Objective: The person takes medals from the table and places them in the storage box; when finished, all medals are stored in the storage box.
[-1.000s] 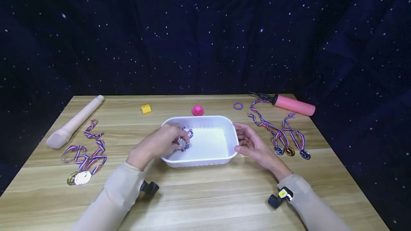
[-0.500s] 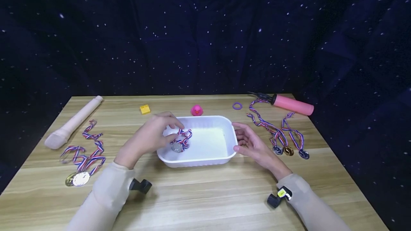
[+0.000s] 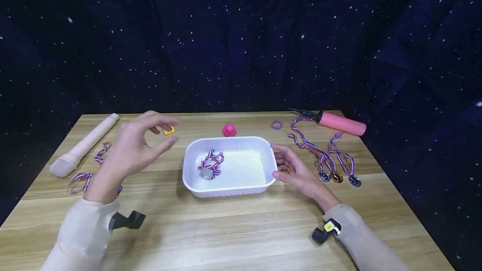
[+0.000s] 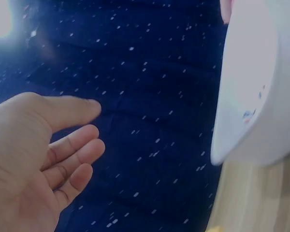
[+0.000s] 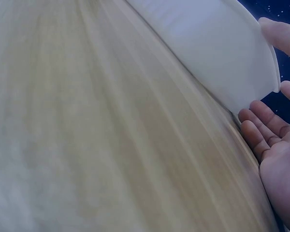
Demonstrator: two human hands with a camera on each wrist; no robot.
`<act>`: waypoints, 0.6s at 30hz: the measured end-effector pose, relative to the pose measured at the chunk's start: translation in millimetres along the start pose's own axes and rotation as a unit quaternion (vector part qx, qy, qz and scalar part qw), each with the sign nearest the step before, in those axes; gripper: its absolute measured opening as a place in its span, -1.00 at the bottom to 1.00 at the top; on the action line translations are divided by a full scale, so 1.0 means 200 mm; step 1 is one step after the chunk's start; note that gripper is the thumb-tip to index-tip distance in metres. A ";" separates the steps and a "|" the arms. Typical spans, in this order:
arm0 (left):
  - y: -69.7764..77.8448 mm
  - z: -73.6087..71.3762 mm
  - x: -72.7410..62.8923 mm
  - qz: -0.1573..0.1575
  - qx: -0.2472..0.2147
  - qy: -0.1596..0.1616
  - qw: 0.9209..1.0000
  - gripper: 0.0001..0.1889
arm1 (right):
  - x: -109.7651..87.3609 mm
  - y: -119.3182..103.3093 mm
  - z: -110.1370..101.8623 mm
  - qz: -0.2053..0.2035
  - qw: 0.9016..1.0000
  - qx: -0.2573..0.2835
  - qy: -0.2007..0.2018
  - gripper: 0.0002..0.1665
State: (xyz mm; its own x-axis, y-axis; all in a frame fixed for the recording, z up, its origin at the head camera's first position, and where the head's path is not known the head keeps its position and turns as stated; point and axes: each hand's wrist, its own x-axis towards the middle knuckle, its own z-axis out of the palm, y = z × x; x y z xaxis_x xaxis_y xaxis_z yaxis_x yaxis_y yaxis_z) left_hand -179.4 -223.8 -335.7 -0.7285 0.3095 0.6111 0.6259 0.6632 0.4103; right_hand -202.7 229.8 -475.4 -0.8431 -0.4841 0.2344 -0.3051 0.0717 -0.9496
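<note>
- My left hand (image 3: pixel 129 149): I see thumb and fingers apart
- My right hand (image 3: pixel 295 170): fingers loosely apart, touching the white tray (image 3: pixel 229 191)
- Silver medal (image 3: pixel 206 173): in the tray, between left and right fingers
- Yellow block (image 3: pixel 170 131): just behind the left fingers

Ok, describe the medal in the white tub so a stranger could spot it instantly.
On the wooden table, find the white tub. Toward its left end lies a silver medal, its red, white and blue ribbon bunched beside it. It's the only medal inside; three other medals lie outside, on the right.
</note>
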 end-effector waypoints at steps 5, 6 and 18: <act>-0.02 -0.17 -0.07 -0.030 -0.005 0.012 0.999 -0.42 | 0.00 -0.01 0.00 0.000 1.000 -0.004 0.000 -0.05; -0.02 -0.19 -0.09 -0.037 -0.006 0.014 0.999 -0.38 | 0.00 -0.01 -0.01 -0.001 1.000 -0.005 0.000 -0.05; -0.14 -0.37 -0.41 -0.091 -0.023 0.018 0.995 -0.36 | 0.00 -0.01 0.00 0.001 1.000 0.000 0.001 -0.04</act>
State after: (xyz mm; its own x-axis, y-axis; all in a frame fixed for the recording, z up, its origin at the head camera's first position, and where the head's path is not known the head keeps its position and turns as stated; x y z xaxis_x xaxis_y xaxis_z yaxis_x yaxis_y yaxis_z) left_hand -117.5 -318.6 -347.4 -0.8214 0.1618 0.5469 0.4967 0.6741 0.5466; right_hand -202.1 228.9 -474.1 -0.8447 -0.4815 0.2336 -0.3042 0.0729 -0.9498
